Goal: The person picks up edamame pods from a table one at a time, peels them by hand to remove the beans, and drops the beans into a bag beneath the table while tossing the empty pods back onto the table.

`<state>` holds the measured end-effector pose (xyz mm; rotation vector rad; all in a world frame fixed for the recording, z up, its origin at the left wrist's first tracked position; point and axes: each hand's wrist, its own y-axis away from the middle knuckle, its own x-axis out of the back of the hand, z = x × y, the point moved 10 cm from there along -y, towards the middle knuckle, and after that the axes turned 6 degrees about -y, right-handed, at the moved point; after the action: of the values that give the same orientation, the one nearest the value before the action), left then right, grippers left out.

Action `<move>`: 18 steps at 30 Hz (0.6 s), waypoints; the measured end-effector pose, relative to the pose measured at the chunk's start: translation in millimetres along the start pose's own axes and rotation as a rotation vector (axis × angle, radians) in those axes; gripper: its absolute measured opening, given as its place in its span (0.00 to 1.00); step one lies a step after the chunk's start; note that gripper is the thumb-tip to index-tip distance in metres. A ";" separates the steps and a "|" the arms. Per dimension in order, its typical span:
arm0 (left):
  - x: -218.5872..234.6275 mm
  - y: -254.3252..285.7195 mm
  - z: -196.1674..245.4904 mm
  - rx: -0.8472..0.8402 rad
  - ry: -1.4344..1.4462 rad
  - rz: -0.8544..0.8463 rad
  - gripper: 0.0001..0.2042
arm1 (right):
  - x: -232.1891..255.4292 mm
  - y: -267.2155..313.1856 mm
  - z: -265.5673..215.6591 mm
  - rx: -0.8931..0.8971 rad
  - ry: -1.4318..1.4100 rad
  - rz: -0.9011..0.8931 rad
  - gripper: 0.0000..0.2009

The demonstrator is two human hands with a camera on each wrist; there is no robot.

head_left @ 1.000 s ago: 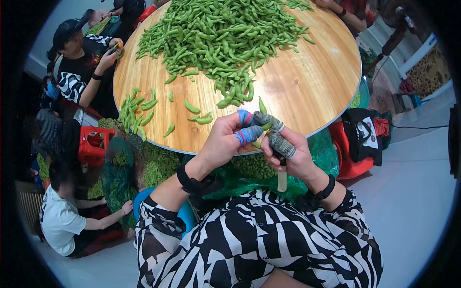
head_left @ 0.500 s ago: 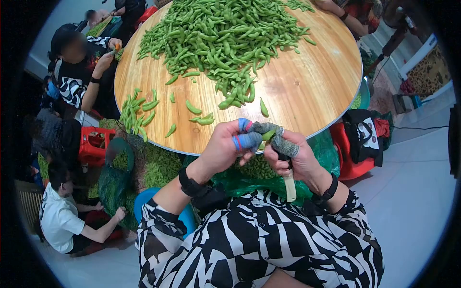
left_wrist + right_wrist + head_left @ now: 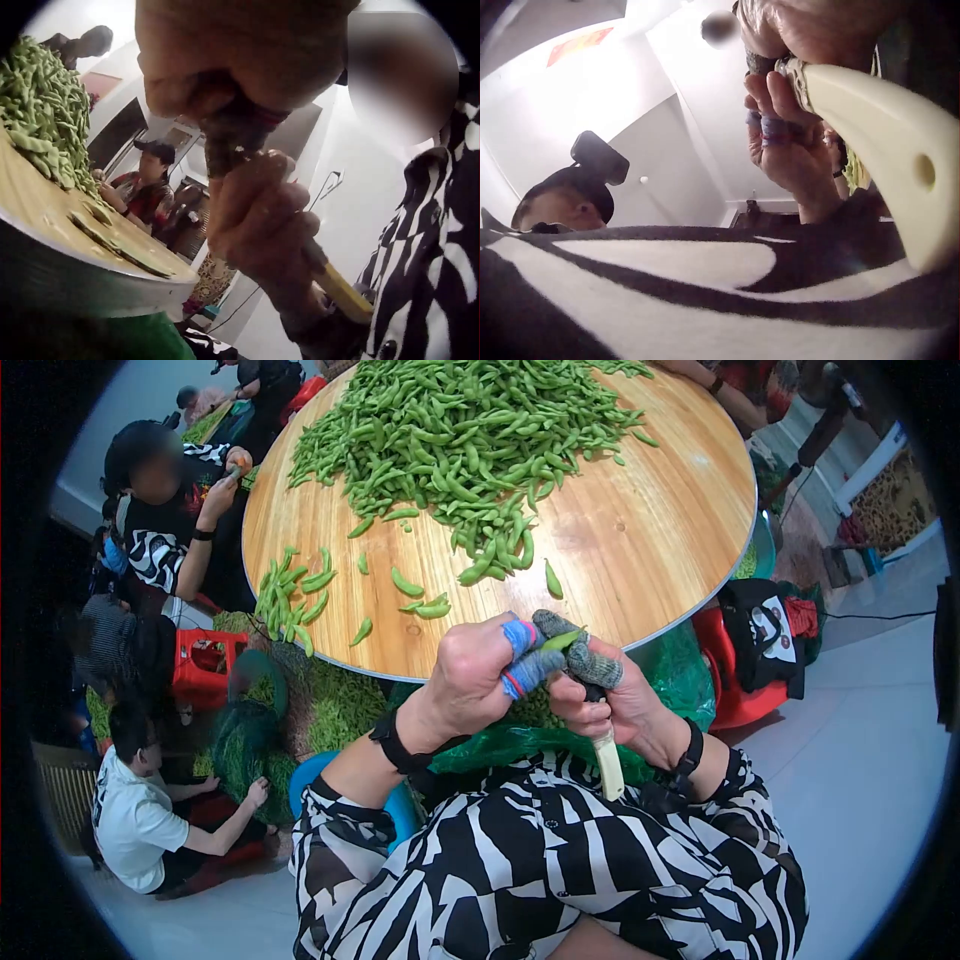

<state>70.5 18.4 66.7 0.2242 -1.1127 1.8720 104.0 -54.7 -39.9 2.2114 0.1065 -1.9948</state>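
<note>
In the head view, my left hand (image 3: 475, 675) pinches a green edamame pod (image 3: 561, 641) between thumb and forefinger, both wrapped in blue-grey finger sleeves. Close against it, my right hand (image 3: 610, 695), with grey knitted sleeves on thumb and forefinger, grips a cream-handled tool (image 3: 608, 765). Its curved handle (image 3: 885, 124), with a hole near the end, shows large in the right wrist view; the working end is hidden by the fingers. Both hands are over the near table edge. Beyond them lies a single pod (image 3: 553, 578) on the round wooden table (image 3: 640, 560).
A big heap of edamame pods (image 3: 470, 450) covers the table's far part, and a smaller pile (image 3: 290, 600) lies at the left edge. Below hang green plastic sheeting (image 3: 690, 670) and a blue tub (image 3: 310, 775). Red stools (image 3: 205, 665) and other people (image 3: 150, 810) are around.
The left hand has rolled so its back faces up more, and its wrist has risen. In the right hand the cream handle has swung down and shows longer. The pod stays between the fingertips.
</note>
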 end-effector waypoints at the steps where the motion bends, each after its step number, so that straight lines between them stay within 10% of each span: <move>1: 0.8 0.8 -3.6 0.056 0.041 0.018 0.04 | -0.3 0.3 -1.7 0.026 0.025 0.016 0.12; 8: -32.8 22.5 -51.8 0.564 0.455 -0.026 0.04 | -6.9 14.5 -41.0 0.366 0.816 0.211 0.14; 18: -76.6 31.8 -25.1 0.516 0.602 -0.178 0.11 | -45.0 52.9 -46.8 0.658 1.725 0.092 0.22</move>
<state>95.9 -14.8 -9.2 0.0354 -0.1908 1.8536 153.6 -96.5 13.1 3.3959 -0.4825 0.4997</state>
